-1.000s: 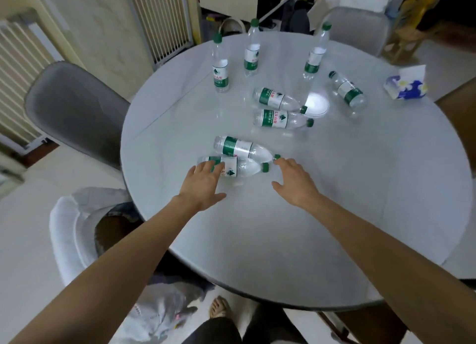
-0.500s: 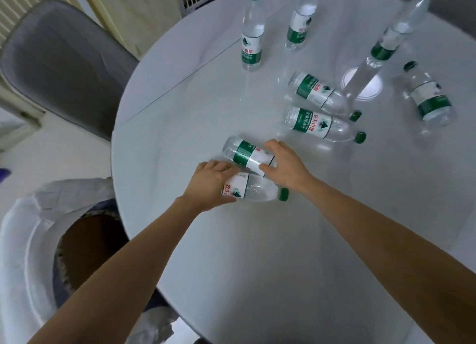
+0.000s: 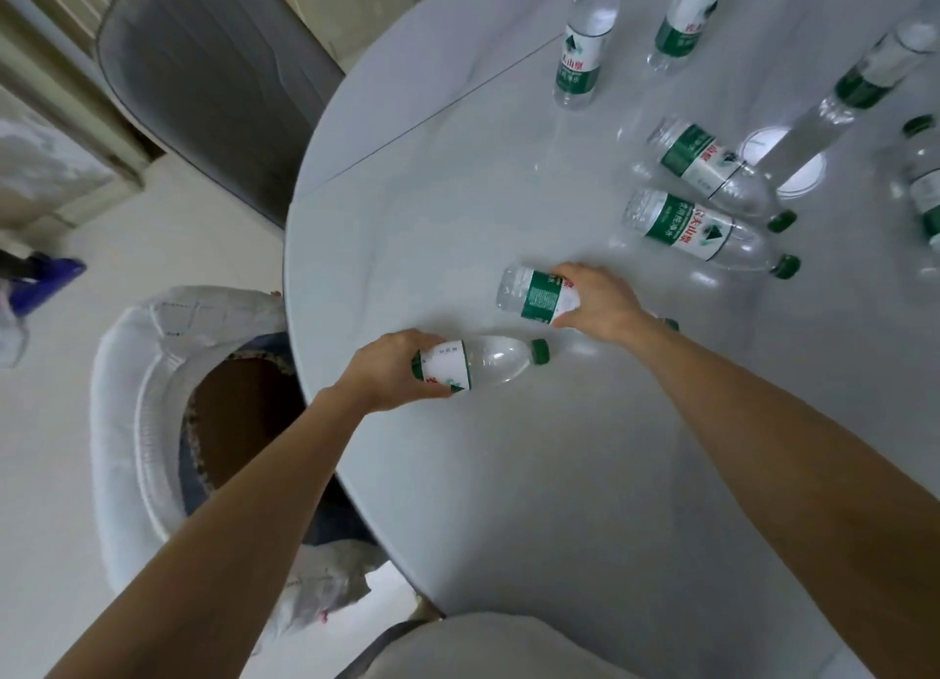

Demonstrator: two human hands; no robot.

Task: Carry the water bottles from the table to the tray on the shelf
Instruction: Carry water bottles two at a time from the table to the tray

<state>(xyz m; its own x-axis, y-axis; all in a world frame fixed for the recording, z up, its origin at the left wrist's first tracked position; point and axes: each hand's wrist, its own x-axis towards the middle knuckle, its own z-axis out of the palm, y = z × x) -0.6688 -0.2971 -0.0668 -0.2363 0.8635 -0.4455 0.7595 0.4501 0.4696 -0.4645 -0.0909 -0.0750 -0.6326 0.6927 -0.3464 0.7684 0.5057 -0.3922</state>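
Hands (image 3: 386, 368) now grip bottles (image 3: 478, 363); lying flat | caps rightward

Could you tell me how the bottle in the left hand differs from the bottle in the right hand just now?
The left hand grips its bottle at the base end, leaving the green cap in view; the right hand grips its bottle nearer the neck, hiding most of the cap. The left one lies nearer the table edge. Both are clear, green-labelled, on their sides.

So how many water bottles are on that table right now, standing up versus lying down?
Standing upright: 3, near, middle, right.
Lying free on the table: 3, at, and partly cut off.
Lying, gripped by a hand: 2, left hand's, right hand's.
Total: 8.
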